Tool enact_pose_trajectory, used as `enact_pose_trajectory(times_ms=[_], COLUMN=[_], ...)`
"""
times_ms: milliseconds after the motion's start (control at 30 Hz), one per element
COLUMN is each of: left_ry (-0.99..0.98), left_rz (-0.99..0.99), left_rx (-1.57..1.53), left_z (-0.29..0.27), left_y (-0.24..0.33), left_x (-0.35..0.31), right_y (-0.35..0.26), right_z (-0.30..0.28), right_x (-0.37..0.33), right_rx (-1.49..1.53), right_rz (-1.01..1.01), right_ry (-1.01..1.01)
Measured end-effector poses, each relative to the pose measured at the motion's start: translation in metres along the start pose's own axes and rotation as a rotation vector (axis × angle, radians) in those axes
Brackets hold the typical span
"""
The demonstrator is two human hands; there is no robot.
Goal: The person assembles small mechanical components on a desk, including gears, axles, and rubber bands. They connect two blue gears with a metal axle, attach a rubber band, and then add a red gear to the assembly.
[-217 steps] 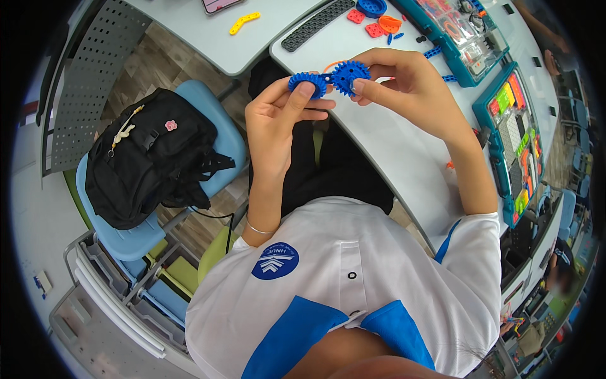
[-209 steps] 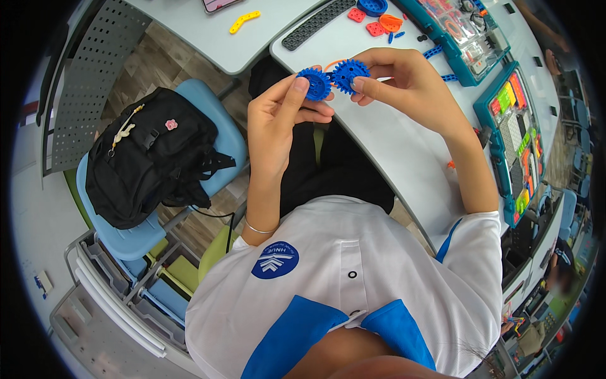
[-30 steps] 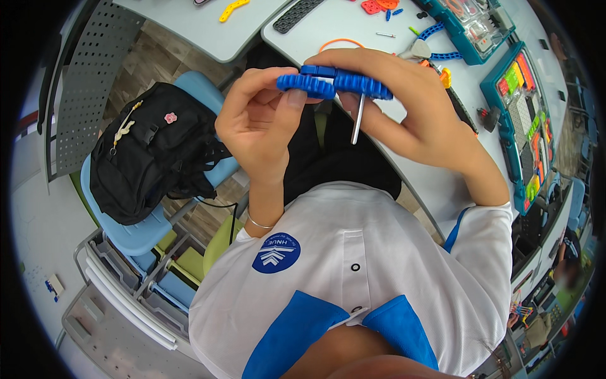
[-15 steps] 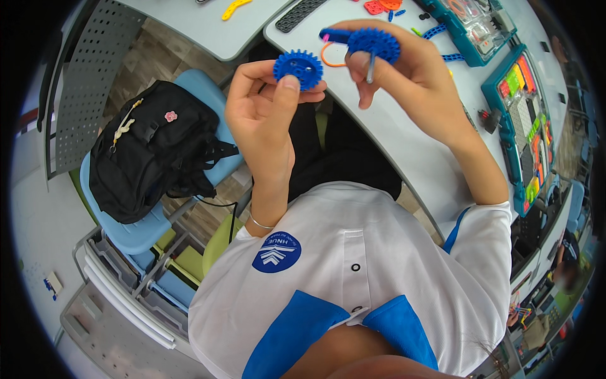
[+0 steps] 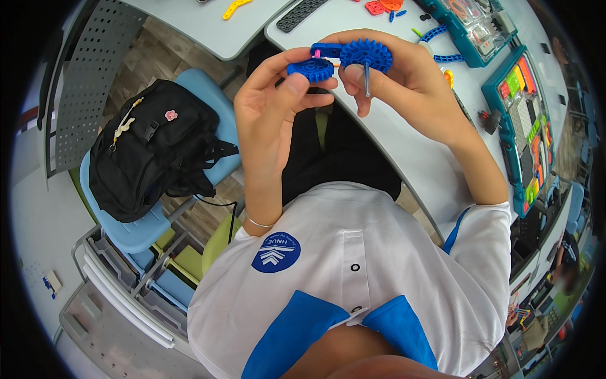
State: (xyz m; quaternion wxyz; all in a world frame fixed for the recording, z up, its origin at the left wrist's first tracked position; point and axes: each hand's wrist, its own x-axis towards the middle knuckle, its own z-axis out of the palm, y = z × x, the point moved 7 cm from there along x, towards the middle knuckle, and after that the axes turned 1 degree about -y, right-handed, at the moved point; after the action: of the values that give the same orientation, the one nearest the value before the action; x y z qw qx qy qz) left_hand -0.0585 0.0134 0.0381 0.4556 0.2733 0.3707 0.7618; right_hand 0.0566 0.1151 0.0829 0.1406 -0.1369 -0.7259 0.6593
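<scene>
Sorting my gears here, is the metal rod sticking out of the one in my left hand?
No, the metal rod juts from the blue gear in your right hand.

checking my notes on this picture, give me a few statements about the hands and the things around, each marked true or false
1. The right hand holds a blue gear with a metal rod sticking out. True.
2. The left hand is empty. False: the left hand holds a second blue gear.
3. The black backpack rests on a blue chair. True.
4. The bent yellow piece is in the right hand. False: the bent yellow piece lies on a table.
</scene>
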Motion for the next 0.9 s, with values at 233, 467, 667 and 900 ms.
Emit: enact_pose_trajectory(times_ms=[233, 467, 667, 900], left_ry=[0.018, 0.148, 0.207, 0.216], left_rz=[0.049, 0.046, 0.089, 0.084], left_rx=[0.056, 0.121, 0.194, 0.170], left_z=[-0.014, -0.007, -0.011, -0.012], left_y=[-0.007, -0.005, -0.008, -0.011], left_x=[0.004, 0.003, 0.003, 0.004], right_y=[0.003, 0.011, 0.018, 0.025], right_z=[0.000, -0.005, 0.002, 0.001], right_x=[0.002, 0.006, 0.005, 0.005], right_rx=[0.056, 0.074, 0.094, 0.089], right_rz=[0.015, 0.048, 0.155, 0.185], right_ry=[0.017, 0.027, -0.009, -0.009])
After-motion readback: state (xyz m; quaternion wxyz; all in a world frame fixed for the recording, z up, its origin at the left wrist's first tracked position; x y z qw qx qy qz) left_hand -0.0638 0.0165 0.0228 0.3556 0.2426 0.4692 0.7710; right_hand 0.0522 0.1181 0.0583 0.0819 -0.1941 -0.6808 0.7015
